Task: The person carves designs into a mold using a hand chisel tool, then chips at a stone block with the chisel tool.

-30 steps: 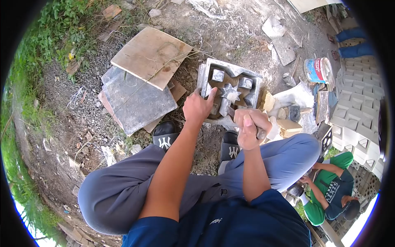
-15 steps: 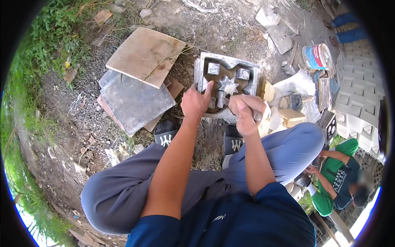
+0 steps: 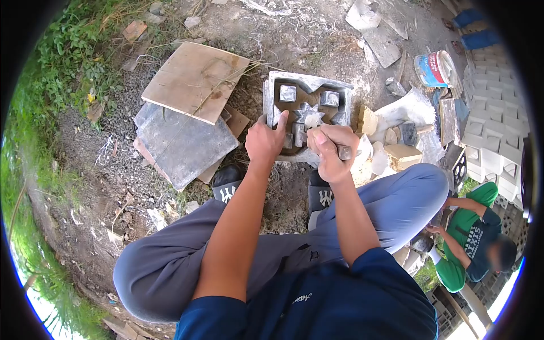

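Observation:
A grey metal mould (image 3: 347,97) lies on the ground in front of me, with square blocks and a star-shaped core (image 3: 306,111) inside its frame. My left hand (image 3: 264,139) grips its left rim, thumb over the edge and fingers along the outer side. Over the mould's lower right part, my right hand (image 3: 333,148) is closed around a short-handled tool (image 3: 344,152). The handle's rounded end sticks out of the fist; the working end is mostly hidden, so its kind is unclear. A pale patch shows on the core just beyond my right fingers.
Left of the mould, a wooden board (image 3: 195,79) lies on a grey slab (image 3: 187,144). To the right are rubble chunks (image 3: 403,154), a white sack (image 3: 416,116) and a paint bucket (image 3: 435,70). Patterned blocks (image 3: 492,136) are stacked at far right, near a seated person (image 3: 473,238).
My right hand has shifted slightly left and up over the mould, and its grip has turned a little. My left hand stays on the rim. The whole view has shifted slightly.

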Motion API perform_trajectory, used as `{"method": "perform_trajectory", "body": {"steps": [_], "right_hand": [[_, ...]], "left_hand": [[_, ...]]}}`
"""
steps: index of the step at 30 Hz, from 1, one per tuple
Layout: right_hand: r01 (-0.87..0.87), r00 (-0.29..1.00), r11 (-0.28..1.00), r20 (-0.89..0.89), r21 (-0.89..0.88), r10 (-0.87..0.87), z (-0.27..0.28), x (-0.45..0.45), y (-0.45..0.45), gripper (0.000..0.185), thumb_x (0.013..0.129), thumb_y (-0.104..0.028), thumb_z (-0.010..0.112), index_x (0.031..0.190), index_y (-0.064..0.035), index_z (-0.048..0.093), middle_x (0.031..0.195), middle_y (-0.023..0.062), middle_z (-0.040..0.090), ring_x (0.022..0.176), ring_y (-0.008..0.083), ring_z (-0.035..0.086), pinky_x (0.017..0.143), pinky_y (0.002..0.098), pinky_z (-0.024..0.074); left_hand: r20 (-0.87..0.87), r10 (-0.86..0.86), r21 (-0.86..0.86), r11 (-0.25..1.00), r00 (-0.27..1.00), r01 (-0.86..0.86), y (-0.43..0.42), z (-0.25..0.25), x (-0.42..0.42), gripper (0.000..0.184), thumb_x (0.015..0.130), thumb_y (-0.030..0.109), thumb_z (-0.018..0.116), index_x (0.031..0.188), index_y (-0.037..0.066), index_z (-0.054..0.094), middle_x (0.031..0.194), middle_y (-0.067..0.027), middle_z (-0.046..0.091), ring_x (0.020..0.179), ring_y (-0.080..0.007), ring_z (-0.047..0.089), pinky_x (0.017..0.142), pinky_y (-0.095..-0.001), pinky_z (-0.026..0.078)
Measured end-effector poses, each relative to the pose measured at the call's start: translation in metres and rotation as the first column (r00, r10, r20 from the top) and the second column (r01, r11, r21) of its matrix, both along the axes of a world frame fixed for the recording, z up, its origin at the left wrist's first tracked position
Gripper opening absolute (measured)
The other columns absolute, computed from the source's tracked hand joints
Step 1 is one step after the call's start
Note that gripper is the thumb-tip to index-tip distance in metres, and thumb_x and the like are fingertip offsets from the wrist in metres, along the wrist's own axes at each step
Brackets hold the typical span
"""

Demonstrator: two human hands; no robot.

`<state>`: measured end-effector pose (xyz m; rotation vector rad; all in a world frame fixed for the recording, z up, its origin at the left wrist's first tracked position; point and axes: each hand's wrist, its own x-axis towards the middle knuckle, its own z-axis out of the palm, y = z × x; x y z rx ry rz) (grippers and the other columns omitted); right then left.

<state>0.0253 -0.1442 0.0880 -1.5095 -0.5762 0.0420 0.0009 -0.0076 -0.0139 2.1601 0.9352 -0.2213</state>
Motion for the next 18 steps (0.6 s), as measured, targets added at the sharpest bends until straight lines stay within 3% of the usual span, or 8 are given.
{"method": "perform_trajectory", "body": {"steps": [3, 5, 11, 12, 14, 15, 18], "right_hand": [[-0.029, 0.999, 0.997, 0.03, 0.068, 0.027, 0.012, -0.005, 0.003, 0.039, 0.095, -0.006, 0.054, 0.061, 0.0021, 0.036, 0.051, 0.0044, 0.036, 0.044, 0.0154, 0.034, 0.044, 0.0321, 0.0275], [0.035, 0.999, 0.999, 0.022, -0.031, -0.034, 0.01, -0.007, 0.003, 0.026, 0.086, -0.001, 0.059, 0.062, 0.0026, 0.049, 0.051, 0.0068, 0.037, 0.04, 0.018, 0.035, 0.044, 0.0336, 0.0259], [-0.033, 0.999, 0.996, 0.04, 0.077, 0.03, 0.024, -0.011, 0.008, 0.025, 0.086, 0.0, 0.061, 0.062, 0.0027, 0.051, 0.05, 0.0059, 0.037, 0.04, 0.0173, 0.035, 0.043, 0.0336, 0.0254], [0.024, 0.999, 0.998, 0.038, -0.057, -0.022, 0.017, -0.008, 0.01, 0.024, 0.084, 0.001, 0.06, 0.062, 0.0034, 0.051, 0.05, 0.0056, 0.037, 0.039, 0.0168, 0.034, 0.042, 0.0329, 0.0246], [0.039, 0.996, 0.999, 0.081, 0.035, -0.042, 0.01, -0.006, 0.013, 0.025, 0.085, 0.002, 0.059, 0.061, 0.0029, 0.051, 0.05, 0.0056, 0.037, 0.039, 0.0165, 0.034, 0.042, 0.0325, 0.0248], [0.026, 0.994, 0.997, 0.105, 0.073, -0.033, 0.013, -0.005, 0.013, 0.026, 0.085, 0.003, 0.059, 0.061, 0.0024, 0.05, 0.05, 0.0056, 0.037, 0.039, 0.0165, 0.035, 0.042, 0.0324, 0.0251], [-0.091, 0.992, 0.99, 0.092, 0.105, 0.081, 0.01, -0.01, 0.006, 0.026, 0.087, 0.003, 0.06, 0.062, 0.0005, 0.051, 0.049, 0.0056, 0.039, 0.039, 0.0174, 0.037, 0.042, 0.0327, 0.0276]], "left_hand": [[0.011, -0.009, 0.013, 1.0, 1.0, 0.009, 0.003, 0.001, 0.0, 0.079, 0.088, 0.075, 0.056, 0.109, 0.001, 0.071, 0.098, -0.027, 0.072, 0.098, -0.0451, 0.069, 0.086, -0.0523, 0.055], [-0.009, 0.003, 0.012, 1.0, 1.0, -0.003, 0.004, -0.001, -0.002, 0.078, 0.088, 0.074, 0.056, 0.109, 0.001, 0.071, 0.098, -0.0272, 0.072, 0.098, -0.0452, 0.069, 0.086, -0.052, 0.055], [0.008, -0.007, 0.003, 1.0, 1.0, 0.007, 0.004, 0.001, -0.001, 0.076, 0.089, 0.073, 0.056, 0.108, 0.001, 0.072, 0.095, -0.0278, 0.072, 0.096, -0.0459, 0.069, 0.086, -0.0526, 0.055], [0.003, -0.01, -0.002, 1.0, 1.0, 0.01, 0.003, 0.003, -0.004, 0.076, 0.089, 0.073, 0.056, 0.108, 0.001, 0.072, 0.095, -0.0278, 0.072, 0.096, -0.0459, 0.069, 0.086, -0.0526, 0.055], [-0.017, -0.02, -0.034, 0.999, 1.0, 0.019, 0.005, 0.009, 0.001, 0.076, 0.089, 0.073, 0.055, 0.109, 0.001, 0.072, 0.096, -0.0284, 0.072, 0.097, -0.0458, 0.069, 0.087, -0.052, 0.055], [-0.008, -0.004, 0.034, 0.999, 1.0, 0.005, 0.003, 0.009, 0.002, 0.077, 0.089, 0.073, 0.055, 0.11, 0.001, 0.072, 0.097, -0.029, 0.072, 0.098, -0.0458, 0.069, 0.087, -0.0516, 0.055], [-0.004, -0.021, 0.02, 1.0, 1.0, 0.021, 0.004, 0.006, -0.001, 0.078, 0.089, 0.074, 0.055, 0.112, 0.001, 0.072, 0.098, -0.0294, 0.072, 0.098, -0.0464, 0.069, 0.087, -0.0521, 0.055]]}}
